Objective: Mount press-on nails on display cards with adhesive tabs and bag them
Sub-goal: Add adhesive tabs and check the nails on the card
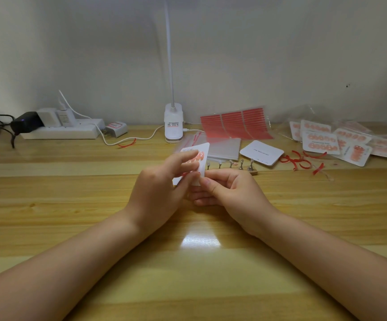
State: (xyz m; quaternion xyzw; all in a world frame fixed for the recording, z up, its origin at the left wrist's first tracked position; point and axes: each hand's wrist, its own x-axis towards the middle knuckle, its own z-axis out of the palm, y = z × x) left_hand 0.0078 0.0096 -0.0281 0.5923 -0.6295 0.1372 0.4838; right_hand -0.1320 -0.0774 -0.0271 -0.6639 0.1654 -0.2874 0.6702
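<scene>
Hands meet above the wooden table (72, 205): the left hand (162, 193) and the right hand (229, 195) each pinch the white display card (204, 156) bearing coral press-on nails (199, 156), held tilted. Behind lie red adhesive tab sheets (234, 125) and, at right, bagged finished cards (341, 144).

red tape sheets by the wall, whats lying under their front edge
A stack of clear bags lies flat under the front edge of the tape sheets, on the table. How far the bags reach beneath the sheets is covered, and the held card hides their left end.
</scene>
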